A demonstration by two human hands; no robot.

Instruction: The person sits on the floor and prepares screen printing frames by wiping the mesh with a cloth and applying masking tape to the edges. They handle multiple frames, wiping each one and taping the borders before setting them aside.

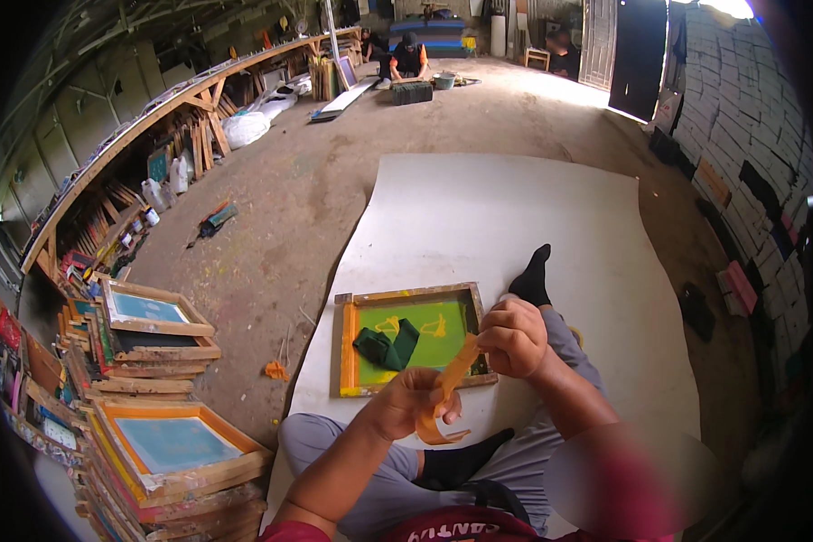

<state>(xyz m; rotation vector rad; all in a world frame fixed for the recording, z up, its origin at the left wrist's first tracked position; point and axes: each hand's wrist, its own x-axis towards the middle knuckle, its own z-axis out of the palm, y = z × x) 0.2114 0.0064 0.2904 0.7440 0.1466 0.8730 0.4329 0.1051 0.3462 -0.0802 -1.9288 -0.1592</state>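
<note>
A strip of orange-yellow tape stretches between my two hands, above my lap. My left hand pinches its lower part, and a curled end hangs below the fingers. Closed in a fist, my right hand grips the upper end. Just beyond them a wooden-framed printing screen with green mesh lies flat, yellow shapes showing on the mesh. A dark green folded cloth rests on that mesh. My right forearm covers part of what lies behind it.
The screen lies on a large white sheet where I sit cross-legged. Stacked wooden frames stand at my left. An orange scrap and a dark tool lie on the floor. A person sits far ahead by a dark crate.
</note>
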